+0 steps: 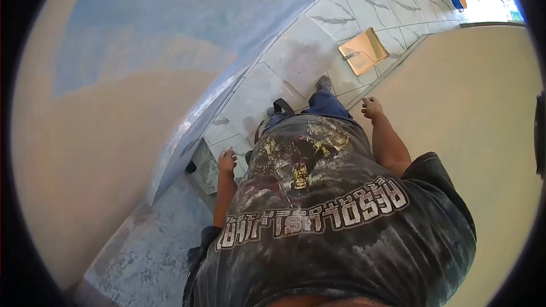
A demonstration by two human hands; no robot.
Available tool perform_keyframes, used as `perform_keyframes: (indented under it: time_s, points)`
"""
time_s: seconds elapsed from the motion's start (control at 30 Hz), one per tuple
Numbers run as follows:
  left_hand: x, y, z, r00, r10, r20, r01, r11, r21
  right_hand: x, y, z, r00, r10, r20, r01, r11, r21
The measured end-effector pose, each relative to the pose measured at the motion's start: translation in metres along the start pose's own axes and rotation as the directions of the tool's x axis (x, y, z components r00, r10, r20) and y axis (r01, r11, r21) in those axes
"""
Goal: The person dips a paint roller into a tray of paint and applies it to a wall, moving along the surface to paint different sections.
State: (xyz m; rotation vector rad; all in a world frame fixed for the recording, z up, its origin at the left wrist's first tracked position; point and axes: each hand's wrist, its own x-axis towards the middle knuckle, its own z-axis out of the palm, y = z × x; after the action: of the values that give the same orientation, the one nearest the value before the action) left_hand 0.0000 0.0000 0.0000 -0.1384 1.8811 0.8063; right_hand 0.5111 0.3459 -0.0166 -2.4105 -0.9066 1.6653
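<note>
My left hand (227,162) hangs low beside my body, near the edge of the blue-and-tan painted wall. Its fingers are loosely bent, and I see no object in it. On the other side, my right hand (372,108) hangs next to the cream wall, fingers half curled and a little apart, with nothing visible in it. Pale dust or paint marks its fingertips. Ahead on the floor lies an orange-yellow paint tray (372,45), with a thin grey handle resting across its edge. Neither hand touches the tray.
Marble-patterned white tiles (392,0) cover the walkway between the partly painted wall (131,28) and the cream wall (466,102). Two blue buckets (458,2) with orange tops stand far ahead by a bright opening. A grey mottled ledge (153,250) is at lower left.
</note>
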Motion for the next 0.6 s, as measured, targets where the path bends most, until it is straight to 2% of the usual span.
perform_keyframes:
  time_s: [0.07, 0.1, 0.13, 0.2, 0.27, 0.4, 0.47, 0.5, 0.57, 0.6]
  points:
    - [-0.003, 0.008, -0.005, 1.000, 0.013, -0.006, -0.013, 1.000, 0.024, -0.016, -0.004, 0.008, 0.999, -0.032, -0.036, 0.034, 0.999, 0.041]
    - [-0.019, 0.034, 0.032, 1.000, 0.013, -0.025, -0.012, 0.998, 0.062, 0.008, -0.018, -0.018, 1.000, -0.006, -0.014, 0.007, 0.998, 0.067]
    - [-0.033, 0.043, 0.025, 0.999, 0.019, -0.039, -0.013, 0.990, 0.140, 0.005, -0.015, -0.010, 1.000, -0.016, 0.025, 0.015, 0.999, 0.039]
    - [-0.024, 0.054, 0.060, 1.000, 0.026, 0.008, -0.027, 0.978, 0.204, 0.013, -0.032, -0.038, 0.999, -0.035, 0.003, 0.035, 0.999, 0.011]
    - [-0.009, 0.059, 0.079, 0.951, 0.273, 0.148, -0.296, 0.939, 0.175, 0.018, -0.042, -0.054, 0.993, -0.119, -0.016, 0.119, 0.992, 0.044]
    - [-0.031, 0.117, 0.096, 0.940, 0.291, 0.178, -0.327, 0.916, 0.234, 0.016, -0.034, -0.043, 0.997, -0.060, -0.046, 0.067, 0.982, 0.174]
    - [-0.031, 0.149, 0.097, 0.966, 0.172, 0.193, -0.227, 0.922, 0.313, 0.011, -0.020, -0.027, 0.997, -0.007, -0.078, 0.025, 0.975, 0.223]
    - [-0.027, 0.165, 0.099, 0.964, 0.126, 0.236, -0.214, 0.892, 0.399, 0.007, -0.013, -0.020, 0.995, 0.016, -0.098, 0.011, 0.964, 0.266]
    - [-0.015, 0.191, 0.106, 0.929, 0.047, 0.368, -0.293, 0.702, 0.649, -0.001, 0.005, -0.001, 0.993, 0.070, -0.100, -0.041, 0.963, 0.266]
    - [0.010, 0.181, 0.095, 0.826, 0.132, 0.548, -0.517, 0.565, 0.643, -0.010, 0.015, 0.015, 0.988, 0.105, -0.113, -0.065, 0.948, 0.313]
